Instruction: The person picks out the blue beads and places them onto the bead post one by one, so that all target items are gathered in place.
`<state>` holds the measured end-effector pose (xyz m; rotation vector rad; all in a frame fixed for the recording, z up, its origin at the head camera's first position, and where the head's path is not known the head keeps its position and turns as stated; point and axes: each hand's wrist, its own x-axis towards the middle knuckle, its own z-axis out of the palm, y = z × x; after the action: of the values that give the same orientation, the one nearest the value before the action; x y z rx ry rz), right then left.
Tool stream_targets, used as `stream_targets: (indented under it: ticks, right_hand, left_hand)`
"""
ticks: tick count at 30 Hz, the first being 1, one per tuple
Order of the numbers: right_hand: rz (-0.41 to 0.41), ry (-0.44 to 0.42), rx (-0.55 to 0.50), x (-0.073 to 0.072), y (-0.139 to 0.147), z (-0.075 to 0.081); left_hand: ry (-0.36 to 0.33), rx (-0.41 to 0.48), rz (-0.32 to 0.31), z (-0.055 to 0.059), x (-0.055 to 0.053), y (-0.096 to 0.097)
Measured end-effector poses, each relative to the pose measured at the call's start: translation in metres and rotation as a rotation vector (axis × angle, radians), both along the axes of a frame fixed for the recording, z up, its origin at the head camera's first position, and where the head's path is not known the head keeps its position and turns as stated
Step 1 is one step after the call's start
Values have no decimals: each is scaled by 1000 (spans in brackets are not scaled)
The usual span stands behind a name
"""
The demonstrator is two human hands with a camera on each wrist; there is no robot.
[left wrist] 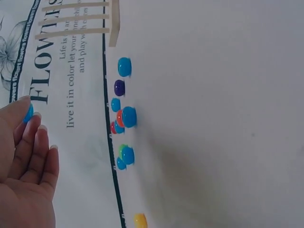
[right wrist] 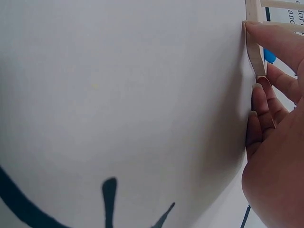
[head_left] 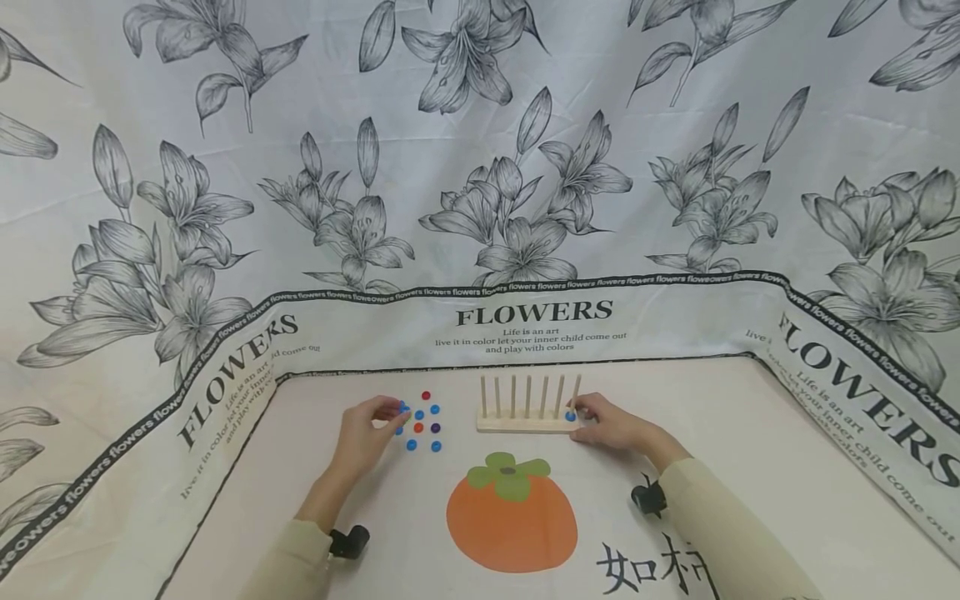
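The white worktop [head_left: 405, 517] is bounded at the back and left by a thin black line, where a white cloth wall [head_left: 360, 333] printed with black lilies and "FLOWERS" rises. A pale wooden rack [head_left: 517, 425] with seven upright pegs stands near the back edge, its long base running roughly parallel to it. A strip of plain worktop separates the rack from a loose group of small round beads to its left, among them a red bead [head_left: 426, 395], a dark purple bead [head_left: 436, 427] and several blue ones. Room also opens in front of the rack, over a flat printed orange persimmon [head_left: 512, 529], and to the right, as far as the side wall.

The hands are well apart. The left hand [head_left: 363, 429], beside the beads, pinches a blue bead [left wrist: 29, 113] between thumb and forefinger, its other fingers loosely bent. The right hand [head_left: 611, 423] grips the rack's right end, thumb against the base's front; another blue bead [head_left: 570, 417] sits at the foot of the rightmost peg.
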<state>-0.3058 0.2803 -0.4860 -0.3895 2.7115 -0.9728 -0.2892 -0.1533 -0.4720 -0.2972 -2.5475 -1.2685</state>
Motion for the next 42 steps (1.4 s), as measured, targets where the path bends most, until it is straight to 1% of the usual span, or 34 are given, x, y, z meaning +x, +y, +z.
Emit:
stream_targets:
  ticks: [4,7,11,16,21,25,30,36,42]
  right_hand:
    - [-11,1,-7,0,-1,-2]
    - [-21,-5,-8,1,-2,-2]
    - [-15,-12,1,1,-2,1]
    - [-8,-16,6,3,-3,6]
    - [-25,-20,3,3,-4,6]
    - [-36,-20,0,3,-5,7]
    - [-27,-11,-7,4,-6,9]
    - [-9,-4,-30,4,-6,8]
    - [-29,-11,-16,3,-5,6]
  left_hand:
    - [8,18,-29,2,4,11]
    - [12,28,-46,3,5,19]
    - [-6,51,-65,5,7,28]
    - [-30,43,-75,6,9,39]
    - [-15,30,-95,8,13,47]
    - [10,34,-115,9,14,50]
    - [33,37,-131,8,14,50]
    - [34,32,-143,8,15,51]
    - [36,34,-153,9,17,53]
